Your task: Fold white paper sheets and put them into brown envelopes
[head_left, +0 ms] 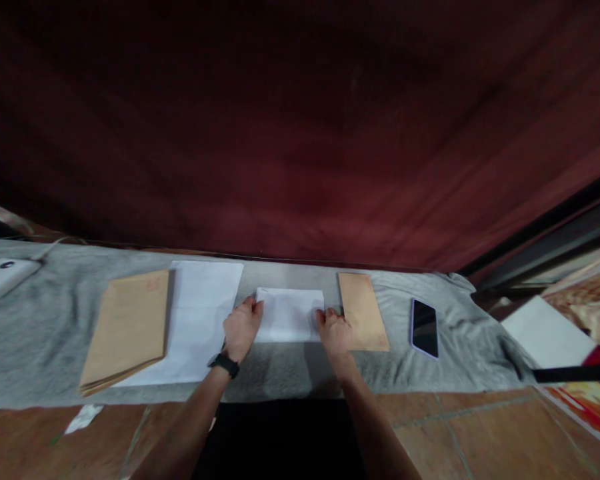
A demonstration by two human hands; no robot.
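A folded sheet of white paper (pixel 290 316) lies flat on the grey cloth in front of me. My left hand (pixel 242 327), a dark watch on its wrist, pinches the sheet's left edge. At the opposite edge, my right hand (pixel 334 331) grips the paper with curled fingers. Just right of that hand, partly behind it, is a brown envelope (pixel 364 312). Larger white sheets (pixel 203 300) lie to the left, overlapped by a stack of brown envelopes (pixel 133 320).
A phone (pixel 425 328) rests on the grey cloth (pixel 290 373) at the right. A white device (pixel 5 277) with a cable is at the far left. Behind the cloth rises a dark red surface (pixel 300 167). A paper scrap (pixel 83 417) lies on the tiled floor (pixel 430 427).
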